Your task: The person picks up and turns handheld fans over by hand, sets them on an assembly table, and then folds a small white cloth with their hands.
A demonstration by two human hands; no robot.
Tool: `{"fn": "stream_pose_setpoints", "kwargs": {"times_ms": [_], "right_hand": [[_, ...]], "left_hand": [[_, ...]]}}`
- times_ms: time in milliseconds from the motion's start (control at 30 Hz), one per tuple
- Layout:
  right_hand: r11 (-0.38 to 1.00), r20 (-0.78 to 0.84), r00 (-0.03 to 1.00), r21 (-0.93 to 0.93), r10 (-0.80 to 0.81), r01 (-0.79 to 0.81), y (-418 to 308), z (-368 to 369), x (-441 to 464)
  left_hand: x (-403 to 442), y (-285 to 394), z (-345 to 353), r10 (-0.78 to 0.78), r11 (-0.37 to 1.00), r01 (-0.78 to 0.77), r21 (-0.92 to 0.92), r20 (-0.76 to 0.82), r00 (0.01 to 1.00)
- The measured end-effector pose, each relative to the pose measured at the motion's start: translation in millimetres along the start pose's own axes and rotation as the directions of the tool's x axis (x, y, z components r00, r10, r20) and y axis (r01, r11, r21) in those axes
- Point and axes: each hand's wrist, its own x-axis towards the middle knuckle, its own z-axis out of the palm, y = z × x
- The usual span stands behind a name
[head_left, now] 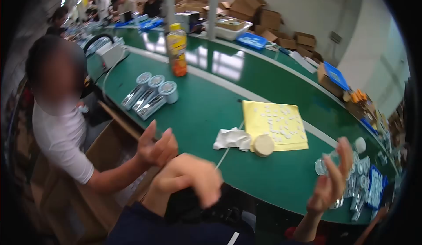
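Observation:
My left hand hangs in the air before my body, bent at the wrist, its fingers pointing down and smeared by motion. Whether anything is in it I cannot tell. Over the right part of the green table my right hand is raised, fingers apart and loosely bent, with nothing seen in it. Beside and behind it lie several clear and silvery parts. Between my hands, further back, are a yellow sheet with small white pieces, a round beige disc and a crumpled white tissue.
At left, a co-worker in a white shirt holds out a hand close to my left hand. A cardboard box stands between us. Silvery devices with round pale-blue ends and a bottle are on the table. A blue tray lies right.

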Motion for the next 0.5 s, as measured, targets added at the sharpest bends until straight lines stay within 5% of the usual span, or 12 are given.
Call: {"fn": "stream_pose_setpoints", "kwargs": {"times_ms": [100, 167, 267, 367, 500], "right_hand": [[0.980, 0.369, 0.916, 0.050, 0.161, -0.193, -5, 44, -11], [0.968, 0.426, 0.878, 0.020, 0.219, -0.251, -8, 71, -26], [0.951, 0.543, 0.795, -0.021, 0.270, -0.308, -9, 99, -53], [0.956, 0.543, 0.791, -0.086, 0.282, -0.282, -12, 113, -65], [0.939, 0.525, 0.788, -0.068, 0.322, -0.338, -9, 114, -67]], "left_hand": [[5, -39, 9, -0.306, 0.790, 0.435, 0.432, -0.335, 0.891], [2, -76, 5, -0.143, 0.581, 0.337, 0.741, -0.314, 0.939], [-1, -116, 9, -0.016, 0.389, 0.343, 0.855, -0.366, 0.931], [-5, -129, 16, -0.113, 0.217, 0.388, 0.896, -0.372, 0.921], [-10, -134, 15, -0.138, 0.222, 0.408, 0.886, -0.386, 0.912]]}}
